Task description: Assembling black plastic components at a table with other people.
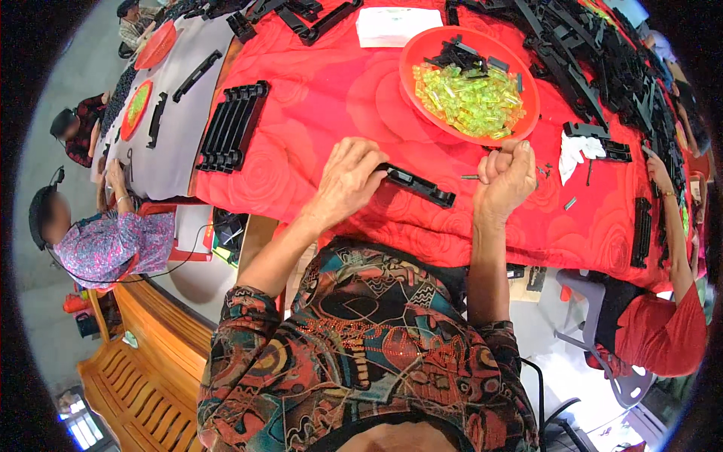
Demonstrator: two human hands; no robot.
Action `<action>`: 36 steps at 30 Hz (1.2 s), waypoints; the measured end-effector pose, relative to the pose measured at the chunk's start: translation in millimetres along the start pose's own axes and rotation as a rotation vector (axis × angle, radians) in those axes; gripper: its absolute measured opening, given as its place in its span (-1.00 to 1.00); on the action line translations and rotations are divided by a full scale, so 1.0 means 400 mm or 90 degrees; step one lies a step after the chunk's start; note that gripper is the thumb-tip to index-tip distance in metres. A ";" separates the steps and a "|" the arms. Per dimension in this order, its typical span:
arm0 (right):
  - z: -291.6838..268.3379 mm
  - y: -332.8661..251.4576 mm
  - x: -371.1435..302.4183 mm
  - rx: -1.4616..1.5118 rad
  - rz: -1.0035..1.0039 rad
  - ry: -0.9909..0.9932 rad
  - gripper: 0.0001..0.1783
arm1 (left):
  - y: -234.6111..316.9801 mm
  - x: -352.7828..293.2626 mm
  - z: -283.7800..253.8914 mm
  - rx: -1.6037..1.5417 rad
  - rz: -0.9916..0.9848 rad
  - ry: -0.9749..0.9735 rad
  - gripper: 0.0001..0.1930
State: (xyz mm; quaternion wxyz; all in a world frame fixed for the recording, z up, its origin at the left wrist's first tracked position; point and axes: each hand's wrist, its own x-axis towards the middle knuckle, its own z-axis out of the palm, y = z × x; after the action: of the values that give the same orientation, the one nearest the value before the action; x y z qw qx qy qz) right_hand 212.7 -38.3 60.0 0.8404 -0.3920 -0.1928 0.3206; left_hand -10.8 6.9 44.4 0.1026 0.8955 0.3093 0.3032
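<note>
My left hand (pixel 350 181) is closed on the left end of a long black plastic part (pixel 416 186), which lies slantwise just above or on the red cloth. The part has a channel along its top; its right end is free. To the right, my right hand (pixel 506 179) is curled in a fist around a thin metal rod-like tool (pixel 469 177), whose tip sticks out toward the black part without touching it. Most of that tool is hidden in the fist. Beyond my right hand stands a red bowl (pixel 407 83) of small clear yellow-green pieces, with small black pieces at its far side.
Several matching black parts (pixel 233 126) lie in a row at left. A white box (pixel 398 27) stands behind the bowl. Black parts (pixel 580 60) heap at far right, near a white glove (pixel 578 154). Co-workers sit left and right; a wooden bench (pixel 143 369) is behind left.
</note>
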 end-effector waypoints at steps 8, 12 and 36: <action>0.004 -0.009 -0.008 0.010 0.023 -0.009 -0.66 | 0.011 -0.059 0.021 -0.095 -0.253 0.132 -0.87; 0.012 -0.009 -0.014 0.018 0.026 -0.013 -0.66 | 0.097 -0.099 0.066 -0.006 -0.024 0.009 -0.81; 0.008 -0.017 -0.037 0.115 0.067 -0.018 -0.70 | 0.029 -0.062 -0.006 -0.025 0.065 -0.245 -0.82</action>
State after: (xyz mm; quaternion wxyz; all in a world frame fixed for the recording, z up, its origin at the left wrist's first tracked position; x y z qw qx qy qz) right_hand 202.7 -50.2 66.3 0.8517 -0.3193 -0.1545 0.3858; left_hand -22.0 -17.4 38.9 0.1617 0.9492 0.2323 0.1373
